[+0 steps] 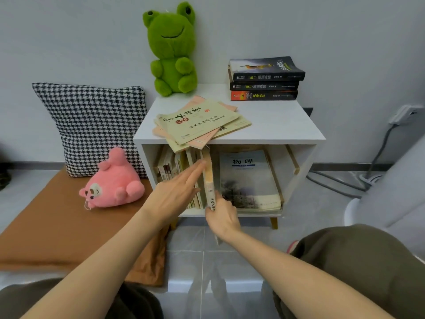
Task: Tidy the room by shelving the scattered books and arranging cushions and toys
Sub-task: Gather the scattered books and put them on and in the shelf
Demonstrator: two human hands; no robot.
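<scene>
A small white cabinet [271, 132] stands against the wall. Upright books [170, 166] fill the left of its open shelf. My left hand [174, 192] presses straight fingers against these books. My right hand [222, 217] grips the bottom of a cream-spined book [209, 178] standing upright at the row's right end. A textbook [248, 180] lies flat on the shelf to the right. Loose thin books [200, 123] lie fanned on the cabinet top, overhanging the front edge. A stack of three dark books [264, 79] sits at the back right.
A green frog plush [172, 51] sits on the cabinet top against the wall. A pink plush [112, 183] lies on a brown mat [53, 226] before a houndstooth cushion [92, 123]. Cables [333, 180] and a wall socket [402, 113] are on the right.
</scene>
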